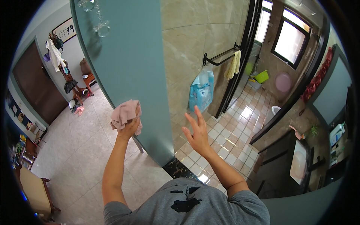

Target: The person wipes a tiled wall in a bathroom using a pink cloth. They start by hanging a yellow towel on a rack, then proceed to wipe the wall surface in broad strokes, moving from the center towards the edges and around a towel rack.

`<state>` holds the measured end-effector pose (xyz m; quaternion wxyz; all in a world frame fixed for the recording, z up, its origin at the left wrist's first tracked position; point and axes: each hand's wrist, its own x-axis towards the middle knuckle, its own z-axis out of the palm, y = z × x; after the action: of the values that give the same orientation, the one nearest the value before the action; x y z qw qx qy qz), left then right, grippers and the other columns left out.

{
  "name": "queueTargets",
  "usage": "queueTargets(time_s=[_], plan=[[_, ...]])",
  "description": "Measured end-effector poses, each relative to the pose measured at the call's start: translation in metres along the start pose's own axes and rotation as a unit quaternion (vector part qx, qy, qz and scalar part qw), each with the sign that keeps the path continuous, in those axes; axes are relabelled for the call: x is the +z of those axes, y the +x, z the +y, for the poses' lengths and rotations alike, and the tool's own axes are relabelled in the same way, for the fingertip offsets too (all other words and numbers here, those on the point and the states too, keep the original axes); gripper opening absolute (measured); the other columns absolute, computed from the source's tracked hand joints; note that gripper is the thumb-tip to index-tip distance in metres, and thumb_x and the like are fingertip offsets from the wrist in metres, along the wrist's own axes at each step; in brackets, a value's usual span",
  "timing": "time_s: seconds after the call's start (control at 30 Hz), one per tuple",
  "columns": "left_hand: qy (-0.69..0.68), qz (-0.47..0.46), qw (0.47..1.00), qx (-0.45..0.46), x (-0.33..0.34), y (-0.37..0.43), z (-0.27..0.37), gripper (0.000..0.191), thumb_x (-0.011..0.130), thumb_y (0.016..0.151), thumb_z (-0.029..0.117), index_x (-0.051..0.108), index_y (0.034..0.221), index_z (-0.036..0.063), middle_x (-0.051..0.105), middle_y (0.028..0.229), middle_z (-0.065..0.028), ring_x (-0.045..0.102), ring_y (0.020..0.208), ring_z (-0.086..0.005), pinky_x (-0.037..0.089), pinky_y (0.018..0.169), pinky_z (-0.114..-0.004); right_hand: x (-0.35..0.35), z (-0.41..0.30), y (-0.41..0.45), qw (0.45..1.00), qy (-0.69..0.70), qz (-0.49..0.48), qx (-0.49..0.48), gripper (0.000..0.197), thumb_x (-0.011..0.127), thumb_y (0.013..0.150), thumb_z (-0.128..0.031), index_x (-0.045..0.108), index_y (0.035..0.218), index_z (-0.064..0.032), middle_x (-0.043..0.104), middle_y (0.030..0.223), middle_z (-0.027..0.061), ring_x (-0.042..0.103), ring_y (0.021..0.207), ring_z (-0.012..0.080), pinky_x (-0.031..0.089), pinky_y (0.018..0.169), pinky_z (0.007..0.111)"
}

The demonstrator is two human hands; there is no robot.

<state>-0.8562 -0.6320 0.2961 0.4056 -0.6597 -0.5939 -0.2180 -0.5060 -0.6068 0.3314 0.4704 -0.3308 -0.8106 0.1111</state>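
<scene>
A crumpled pink cloth [123,112] is held in my left hand [128,128]. It overlaps the edge of a tall teal panel [137,70], perhaps a door jamb; I cannot tell whether it touches it. My right hand [198,135] is raised with fingers apart and nothing in it. Beyond its fingertips a blue plastic package [202,91] hangs from a black towel rack [219,62] on the marbled tile wall [185,45]. Over the rack's far end drapes a yellow towel [234,66].
A dark marble threshold [178,167] divides the hall floor [76,160] from the bathroom tiles [225,143]. On the right stands a dark vanity with a white sink [298,163]. A coat stand [66,73] and a beige-backed chair [35,191] are on the left. Clear beads [101,28] hang above.
</scene>
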Motion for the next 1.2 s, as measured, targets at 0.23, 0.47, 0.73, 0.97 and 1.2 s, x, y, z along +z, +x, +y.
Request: queueTargets(time_s=[0.23, 0.47, 0.73, 0.97, 1.2], plan=[[0.057, 0.063, 0.996, -0.034, -0.043, 0.076, 0.000, 0.062, 0.063, 0.088, 0.025, 0.050, 0.149, 0.0310, 0.066, 0.119, -0.0099, 0.061, 0.107, -0.0326, 0.049, 0.092, -0.048, 0.006, 0.016, -0.007, 1.000, 0.019, -0.004, 0.024, 0.051, 0.070, 0.089, -0.020, 0.057, 0.136, -0.0054, 0.025, 0.161, 0.0234, 0.040, 0.139, 0.0431, 0.034, 0.111, 0.051], [-0.082, -0.051, 0.988, -0.124, -0.081, 0.171, -0.010, 0.063, 0.061, 0.091, 0.025, 0.045, 0.151, 0.0304, 0.066, 0.072, -0.0149, 0.066, 0.065, -0.0327, 0.052, 0.066, -0.048, 0.015, 0.024, -0.003, 0.999, 0.033, 0.006, 0.032, 0.051, 0.072, 0.086, -0.014, 0.059, 0.134, -0.0042, 0.025, 0.161, 0.0248, 0.039, 0.140, 0.0437, 0.037, 0.111, 0.049], [-0.108, 0.091, 0.990, 0.016, -0.049, 0.292, -0.016, 0.061, 0.053, 0.093, 0.028, 0.039, 0.152, 0.0302, 0.070, 0.102, -0.0169, 0.067, 0.079, -0.0359, 0.051, 0.078, -0.048, 0.016, 0.028, -0.002, 0.997, 0.052, 0.019, 0.047, 0.047, 0.068, 0.090, -0.012, 0.058, 0.134, -0.0002, 0.026, 0.159, 0.0261, 0.040, 0.139, 0.0454, 0.036, 0.112, 0.048], [-0.205, -0.118, 0.969, -0.065, -0.034, 0.302, 0.027, 0.054, 0.048, 0.098, 0.033, 0.041, 0.150, 0.0194, 0.070, 0.109, -0.0147, 0.067, 0.098, -0.0288, 0.053, 0.084, -0.044, 0.011, 0.031, -0.013, 0.993, 0.070, 0.020, 0.095, 0.048, 0.067, 0.091, -0.011, 0.056, 0.137, -0.0017, 0.024, 0.161, 0.0234, 0.039, 0.141, 0.0422, 0.036, 0.113, 0.047], [-0.219, -0.156, 0.962, -0.039, 0.060, 0.188, 0.067, 0.037, 0.051, 0.095, 0.030, 0.061, 0.123, 0.0077, 0.062, 0.123, -0.0169, 0.059, 0.115, -0.0339, 0.047, 0.098, -0.044, 0.001, 0.041, -0.025, 0.991, 0.057, 0.036, 0.117, 0.048, 0.068, 0.091, -0.013, 0.057, 0.137, -0.0038, 0.025, 0.162, 0.0194, 0.039, 0.141, 0.0402, 0.036, 0.113, 0.048]])
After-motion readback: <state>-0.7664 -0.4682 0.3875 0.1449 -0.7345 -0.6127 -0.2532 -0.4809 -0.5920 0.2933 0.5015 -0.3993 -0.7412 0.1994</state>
